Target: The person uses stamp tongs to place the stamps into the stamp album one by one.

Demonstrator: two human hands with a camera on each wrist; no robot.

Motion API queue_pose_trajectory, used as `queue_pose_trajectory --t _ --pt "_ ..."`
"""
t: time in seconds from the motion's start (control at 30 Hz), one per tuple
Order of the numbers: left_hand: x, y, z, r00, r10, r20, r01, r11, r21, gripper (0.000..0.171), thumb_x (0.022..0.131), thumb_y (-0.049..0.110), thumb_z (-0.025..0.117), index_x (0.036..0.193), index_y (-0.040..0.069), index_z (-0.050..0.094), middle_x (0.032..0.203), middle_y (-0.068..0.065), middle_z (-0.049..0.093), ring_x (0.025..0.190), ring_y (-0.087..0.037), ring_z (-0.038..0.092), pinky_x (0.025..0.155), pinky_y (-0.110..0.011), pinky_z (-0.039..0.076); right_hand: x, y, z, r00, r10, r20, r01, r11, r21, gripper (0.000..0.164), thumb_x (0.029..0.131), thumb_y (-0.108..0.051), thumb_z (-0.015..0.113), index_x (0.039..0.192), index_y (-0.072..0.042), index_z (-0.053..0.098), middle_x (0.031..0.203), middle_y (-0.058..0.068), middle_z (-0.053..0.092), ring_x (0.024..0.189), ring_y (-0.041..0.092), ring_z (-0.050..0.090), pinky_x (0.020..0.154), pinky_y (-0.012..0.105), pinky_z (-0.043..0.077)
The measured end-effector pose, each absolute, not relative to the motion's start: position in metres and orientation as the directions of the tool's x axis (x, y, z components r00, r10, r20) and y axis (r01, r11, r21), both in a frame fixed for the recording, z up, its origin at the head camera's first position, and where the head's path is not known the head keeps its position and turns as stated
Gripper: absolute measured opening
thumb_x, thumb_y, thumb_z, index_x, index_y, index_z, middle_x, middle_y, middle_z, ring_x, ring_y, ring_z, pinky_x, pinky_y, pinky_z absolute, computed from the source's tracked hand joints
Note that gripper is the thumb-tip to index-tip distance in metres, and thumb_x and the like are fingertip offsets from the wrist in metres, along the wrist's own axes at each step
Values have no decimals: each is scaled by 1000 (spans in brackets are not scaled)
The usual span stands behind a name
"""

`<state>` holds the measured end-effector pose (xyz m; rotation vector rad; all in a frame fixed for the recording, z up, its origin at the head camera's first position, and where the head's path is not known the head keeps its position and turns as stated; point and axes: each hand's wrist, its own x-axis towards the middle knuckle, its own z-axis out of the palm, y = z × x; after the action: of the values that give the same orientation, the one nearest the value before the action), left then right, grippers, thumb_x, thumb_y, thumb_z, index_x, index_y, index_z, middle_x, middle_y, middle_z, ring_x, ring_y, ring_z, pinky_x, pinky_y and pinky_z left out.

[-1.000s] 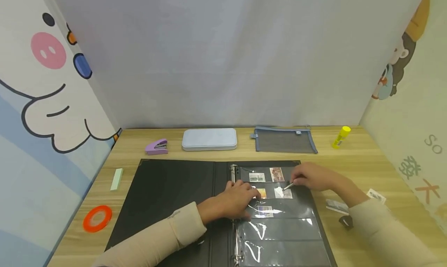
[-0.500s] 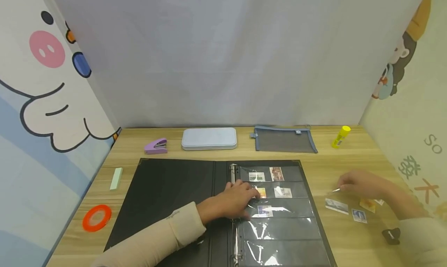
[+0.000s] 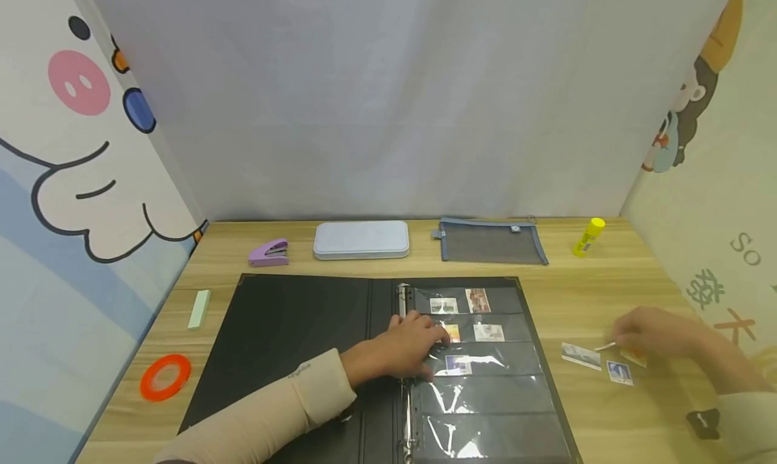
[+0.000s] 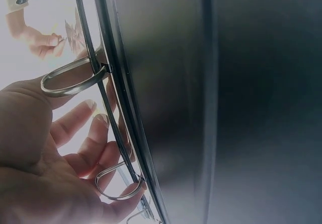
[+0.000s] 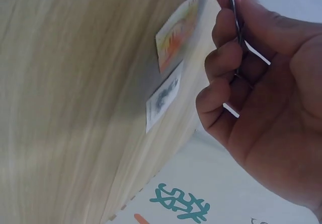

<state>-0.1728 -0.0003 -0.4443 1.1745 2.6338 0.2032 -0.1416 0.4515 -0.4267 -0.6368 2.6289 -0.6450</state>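
A black ring-binder stamp album lies spread on the table, its right side a clear pocket page. Several stamps sit in the upper pockets, among them a pale stamp and a purple-blue stamp. My left hand rests on the page's inner edge beside the metal rings, fingers loosely bent and partly over an orange-yellow stamp. Off the album's right edge, my right hand pinches thin metal tweezers, tips low among loose stamps. Nearest are a grey stamp and an orange stamp.
A blue stamp lies nearer the front. Along the back stand a purple stapler, a pale case, a mesh zip pouch and a yellow glue stick. An orange tape roll and a pale green strip lie left.
My right hand with the tweezers has left the pale stamp in the second-row pocket and moved right to the loose stamps on the table. The left hand has stayed on the page.
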Motion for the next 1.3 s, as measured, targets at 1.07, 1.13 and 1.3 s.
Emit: queue_pose_trajectory --t 1.07,1.13,1.3 --pt "-174 -2 -443 -635 752 -176 714 659 238 57 74 43 79 124 35 53 121 5 56 111 -16 45 81 -34 33 -200 325 -422 -820 -571 -36 -513 761 -398 8 88 -13 65 85 -17 70 83 -8 69 72 -2 52 68 23 46" --pt "-174 -1 -443 -634 754 -172 715 656 241 57 74 43 79 123 35 53 122 5 56 110 -16 45 81 -34 33 -200 321 -425 -799 -600 -40 -539 744 -395 8 88 -14 65 85 -18 71 83 -11 68 75 -3 55 70 24 48" --pt "-174 -2 -443 -634 754 -171 714 656 245 56 74 43 79 123 34 53 123 4 56 111 -16 45 82 -34 34 -195 318 -430 -746 -664 -48 -584 688 -430 10 87 -10 65 82 -17 69 80 -11 67 75 -2 56 70 25 49"
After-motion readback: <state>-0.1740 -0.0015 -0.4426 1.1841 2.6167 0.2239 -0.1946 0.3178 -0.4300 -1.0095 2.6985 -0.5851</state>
